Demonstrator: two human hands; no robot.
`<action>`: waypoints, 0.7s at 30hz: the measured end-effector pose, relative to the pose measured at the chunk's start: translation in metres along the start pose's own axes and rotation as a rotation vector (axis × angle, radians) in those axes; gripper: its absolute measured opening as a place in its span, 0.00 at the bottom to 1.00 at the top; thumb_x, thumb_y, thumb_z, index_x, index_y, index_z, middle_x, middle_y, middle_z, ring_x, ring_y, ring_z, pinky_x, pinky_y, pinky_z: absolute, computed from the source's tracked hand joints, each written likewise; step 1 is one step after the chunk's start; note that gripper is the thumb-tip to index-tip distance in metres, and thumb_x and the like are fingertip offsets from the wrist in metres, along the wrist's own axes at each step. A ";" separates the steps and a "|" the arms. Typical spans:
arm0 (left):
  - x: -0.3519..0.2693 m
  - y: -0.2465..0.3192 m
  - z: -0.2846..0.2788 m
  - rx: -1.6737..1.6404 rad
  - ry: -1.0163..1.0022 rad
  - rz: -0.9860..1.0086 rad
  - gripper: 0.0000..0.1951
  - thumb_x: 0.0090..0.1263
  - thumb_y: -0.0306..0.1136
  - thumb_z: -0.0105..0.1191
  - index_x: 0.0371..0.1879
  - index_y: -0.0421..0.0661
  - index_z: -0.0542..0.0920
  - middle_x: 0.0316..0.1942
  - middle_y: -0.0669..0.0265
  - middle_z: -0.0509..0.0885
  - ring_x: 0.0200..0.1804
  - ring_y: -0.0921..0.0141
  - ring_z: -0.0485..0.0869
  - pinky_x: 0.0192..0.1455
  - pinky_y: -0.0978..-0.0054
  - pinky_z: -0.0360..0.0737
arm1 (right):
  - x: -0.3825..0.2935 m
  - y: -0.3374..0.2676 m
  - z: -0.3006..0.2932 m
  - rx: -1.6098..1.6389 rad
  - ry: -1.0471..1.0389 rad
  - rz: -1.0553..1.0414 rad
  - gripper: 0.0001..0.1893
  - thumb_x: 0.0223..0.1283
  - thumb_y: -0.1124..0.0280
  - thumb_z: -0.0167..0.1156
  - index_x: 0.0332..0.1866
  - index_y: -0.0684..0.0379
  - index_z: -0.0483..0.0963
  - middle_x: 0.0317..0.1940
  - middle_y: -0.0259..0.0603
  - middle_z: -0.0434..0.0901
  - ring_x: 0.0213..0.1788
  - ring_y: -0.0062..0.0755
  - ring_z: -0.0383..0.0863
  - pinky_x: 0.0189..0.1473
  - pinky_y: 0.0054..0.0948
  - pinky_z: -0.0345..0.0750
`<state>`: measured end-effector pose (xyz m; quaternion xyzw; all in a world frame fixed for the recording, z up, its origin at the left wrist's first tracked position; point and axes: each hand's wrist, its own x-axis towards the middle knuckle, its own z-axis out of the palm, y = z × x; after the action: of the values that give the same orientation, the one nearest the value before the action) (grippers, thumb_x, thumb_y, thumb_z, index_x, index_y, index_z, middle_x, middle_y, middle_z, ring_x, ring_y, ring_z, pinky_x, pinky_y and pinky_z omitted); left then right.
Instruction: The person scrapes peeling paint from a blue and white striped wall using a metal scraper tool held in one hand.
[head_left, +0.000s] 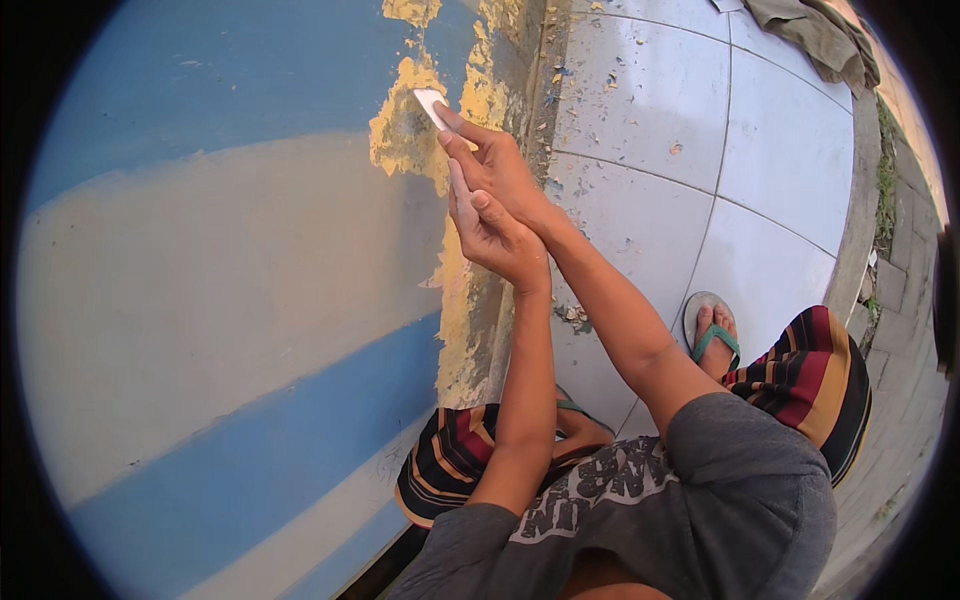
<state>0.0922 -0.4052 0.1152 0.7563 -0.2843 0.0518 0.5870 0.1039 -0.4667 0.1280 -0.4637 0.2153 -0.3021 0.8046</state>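
My right hand (491, 154) pinches a small flat white scraper-like piece (430, 105) between thumb and fingers. Its far end is at a patch of bared yellow paint (405, 124) on the painted wall (247, 225); whether it touches is hard to tell. Just below, my left hand (499, 236) lies against my right wrist, thumb apart from its straight fingers, with nothing seen in it. Pale dust coats those fingers. Around the yellow patch the blue and beige paint ends in ragged edges, and rough grey-brown patches show within the yellow.
Paint flakes (574, 82) litter the white floor tiles (637, 135) along the wall's foot, with a small heap of debris (574, 318) nearer me. A grey-brown cloth (814, 37) lies at the far right. My sandalled foot (714, 330) rests on the tiles; brick paving (907, 300) runs beyond their edge.
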 end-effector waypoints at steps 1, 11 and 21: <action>-0.007 -0.002 -0.005 0.008 0.006 -0.026 0.30 0.81 0.49 0.38 0.66 0.32 0.70 0.59 0.43 0.77 0.58 0.53 0.80 0.58 0.60 0.77 | -0.006 0.001 0.001 -0.010 0.006 0.001 0.23 0.73 0.63 0.52 0.70 0.57 0.69 0.21 0.31 0.73 0.24 0.17 0.65 0.28 0.26 0.70; -0.013 0.000 -0.001 0.041 0.072 0.031 0.28 0.81 0.47 0.39 0.66 0.33 0.70 0.58 0.45 0.78 0.57 0.53 0.80 0.56 0.60 0.78 | -0.012 0.004 -0.002 -0.030 -0.032 -0.032 0.23 0.75 0.60 0.53 0.71 0.54 0.69 0.20 0.22 0.67 0.23 0.10 0.59 0.23 0.21 0.62; -0.015 0.004 -0.009 0.041 0.057 0.107 0.29 0.81 0.47 0.40 0.66 0.32 0.70 0.58 0.45 0.78 0.57 0.55 0.80 0.57 0.62 0.77 | -0.011 0.005 0.002 -0.075 -0.013 -0.013 0.23 0.73 0.59 0.52 0.70 0.52 0.70 0.20 0.33 0.72 0.24 0.19 0.65 0.29 0.26 0.69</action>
<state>0.0801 -0.3925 0.1157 0.7501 -0.3063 0.1103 0.5756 0.0983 -0.4560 0.1252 -0.4967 0.2184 -0.2961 0.7861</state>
